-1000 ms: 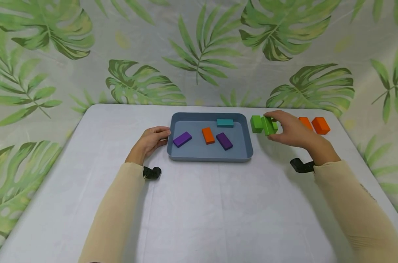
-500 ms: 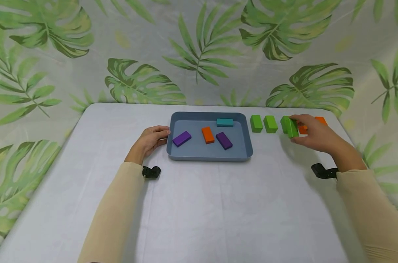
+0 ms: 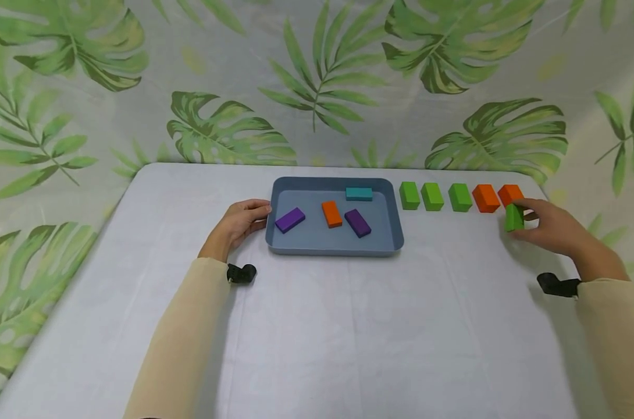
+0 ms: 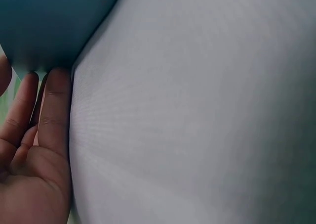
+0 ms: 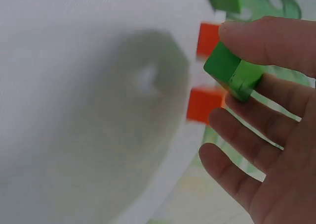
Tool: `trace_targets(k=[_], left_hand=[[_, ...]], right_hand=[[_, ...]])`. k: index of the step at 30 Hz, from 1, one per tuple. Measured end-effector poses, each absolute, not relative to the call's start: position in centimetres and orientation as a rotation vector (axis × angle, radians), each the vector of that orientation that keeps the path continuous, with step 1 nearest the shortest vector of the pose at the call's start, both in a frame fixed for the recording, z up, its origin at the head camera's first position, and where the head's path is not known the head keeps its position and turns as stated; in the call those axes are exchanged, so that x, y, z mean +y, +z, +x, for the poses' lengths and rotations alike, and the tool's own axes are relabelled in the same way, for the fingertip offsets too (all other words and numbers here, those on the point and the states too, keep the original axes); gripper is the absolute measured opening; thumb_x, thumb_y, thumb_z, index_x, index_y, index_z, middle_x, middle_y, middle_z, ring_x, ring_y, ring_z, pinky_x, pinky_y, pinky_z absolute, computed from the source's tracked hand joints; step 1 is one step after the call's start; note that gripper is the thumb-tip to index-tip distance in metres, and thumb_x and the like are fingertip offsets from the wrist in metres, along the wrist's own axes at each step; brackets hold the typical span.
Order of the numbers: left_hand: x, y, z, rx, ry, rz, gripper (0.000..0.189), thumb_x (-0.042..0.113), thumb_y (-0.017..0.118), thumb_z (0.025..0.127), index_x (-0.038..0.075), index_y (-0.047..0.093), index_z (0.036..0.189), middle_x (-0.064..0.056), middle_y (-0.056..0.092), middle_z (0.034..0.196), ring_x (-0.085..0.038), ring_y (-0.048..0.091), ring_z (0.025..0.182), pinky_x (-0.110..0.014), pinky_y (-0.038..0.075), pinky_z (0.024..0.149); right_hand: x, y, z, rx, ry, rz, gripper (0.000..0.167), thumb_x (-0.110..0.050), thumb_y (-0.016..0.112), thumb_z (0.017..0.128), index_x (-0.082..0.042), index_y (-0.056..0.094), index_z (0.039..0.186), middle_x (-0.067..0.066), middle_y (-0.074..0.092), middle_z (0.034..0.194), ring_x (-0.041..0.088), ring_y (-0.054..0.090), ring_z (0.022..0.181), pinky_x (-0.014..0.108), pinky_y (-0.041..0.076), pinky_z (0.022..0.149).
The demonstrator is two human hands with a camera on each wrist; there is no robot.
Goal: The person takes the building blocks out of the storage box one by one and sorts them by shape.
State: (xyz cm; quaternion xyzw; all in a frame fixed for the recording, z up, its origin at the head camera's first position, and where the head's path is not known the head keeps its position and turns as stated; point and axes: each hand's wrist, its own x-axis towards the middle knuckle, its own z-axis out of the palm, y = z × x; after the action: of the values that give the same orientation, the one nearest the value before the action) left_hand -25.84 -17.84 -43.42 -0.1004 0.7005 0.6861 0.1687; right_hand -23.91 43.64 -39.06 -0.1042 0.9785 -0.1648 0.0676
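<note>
My left hand (image 3: 238,226) rests at the left side of the blue-grey tray (image 3: 335,252). In the left wrist view, nearly straight fingers (image 4: 53,110) touch the tray's outer wall (image 4: 54,21). Over at the right end of the row of blocks, my right hand (image 3: 549,227) pinches a green block (image 3: 514,217) between thumb and fingers. The right wrist view shows the held green block (image 5: 232,70) above the table, its other fingers spread. Behind it, an orange block (image 3: 510,193) is partly hidden.
Right of the tray stand green blocks (image 3: 432,196) and another orange block (image 3: 485,198) in a line. Inside the tray lie two purple blocks (image 3: 290,220), an orange block (image 3: 331,214) and a teal block (image 3: 359,194). A leaf-patterned cloth (image 3: 343,145) rises behind the white table (image 3: 343,326).
My right hand has carried the green block rightward along the row, from near the tray to in front of the last orange block. The left hand has stayed at the tray.
</note>
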Motion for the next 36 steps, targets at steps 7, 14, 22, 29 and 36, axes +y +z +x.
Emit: trace_targets(k=[7, 14, 22, 29, 36], left_hand=[[-17.8, -43.4, -25.8, 1.999, 1.932, -0.284, 0.043, 0.017, 0.06, 0.099, 0.002, 0.053, 0.139, -0.006, 0.057, 0.129, -0.009, 0.06, 0.108, -0.024, 0.054, 0.101], [-17.8, -43.5, -26.1, 1.989, 1.923, -0.278, 0.045, 0.016, 0.058, 0.101, 0.0, 0.05, 0.141, -0.005, 0.056, 0.129, -0.008, 0.059, 0.109, -0.02, 0.054, 0.098], [-17.5, -43.2, -25.8, 1.99, 1.927, -0.293, 0.045, 0.016, 0.058, 0.1, 0.002, 0.05, 0.142, -0.007, 0.055, 0.132, -0.011, 0.058, 0.114, -0.026, 0.052, 0.107], [-17.5, -43.5, -25.9, 1.987, 1.925, -0.293, 0.044, 0.016, 0.058, 0.1, 0.002, 0.05, 0.142, -0.006, 0.056, 0.13, -0.01, 0.058, 0.114, -0.024, 0.053, 0.103], [-17.5, -43.2, -25.8, 2.004, 1.906, -0.298, 0.044, 0.017, 0.058, 0.101, 0.003, 0.05, 0.142, -0.007, 0.054, 0.134, -0.013, 0.057, 0.119, -0.025, 0.053, 0.105]], right_hand=[[46.4, -39.7, -23.9, 2.884, -0.426, -0.237, 0.074, -0.021, 0.075, 0.086, 0.015, 0.037, 0.139, 0.042, 0.047, 0.129, 0.058, 0.052, 0.111, 0.068, 0.049, 0.089], [48.0, -40.2, -24.1, 2.83, -0.359, -0.173, 0.072, -0.019, 0.072, 0.085, 0.01, 0.036, 0.14, 0.043, 0.047, 0.126, 0.057, 0.053, 0.108, 0.062, 0.051, 0.085], [48.0, -40.4, -24.5, 2.819, -0.303, -0.188, 0.07, -0.014, 0.07, 0.083, 0.005, 0.037, 0.142, 0.041, 0.053, 0.12, 0.049, 0.054, 0.103, 0.058, 0.05, 0.081], [47.6, -40.5, -24.5, 2.815, -0.258, -0.197, 0.072, -0.01, 0.069, 0.081, 0.006, 0.036, 0.143, 0.04, 0.053, 0.12, 0.047, 0.052, 0.102, 0.06, 0.05, 0.082], [47.4, -40.6, -24.5, 2.829, -0.191, -0.235, 0.069, -0.01, 0.068, 0.08, 0.005, 0.039, 0.141, 0.038, 0.05, 0.118, 0.041, 0.048, 0.096, 0.043, 0.05, 0.074]])
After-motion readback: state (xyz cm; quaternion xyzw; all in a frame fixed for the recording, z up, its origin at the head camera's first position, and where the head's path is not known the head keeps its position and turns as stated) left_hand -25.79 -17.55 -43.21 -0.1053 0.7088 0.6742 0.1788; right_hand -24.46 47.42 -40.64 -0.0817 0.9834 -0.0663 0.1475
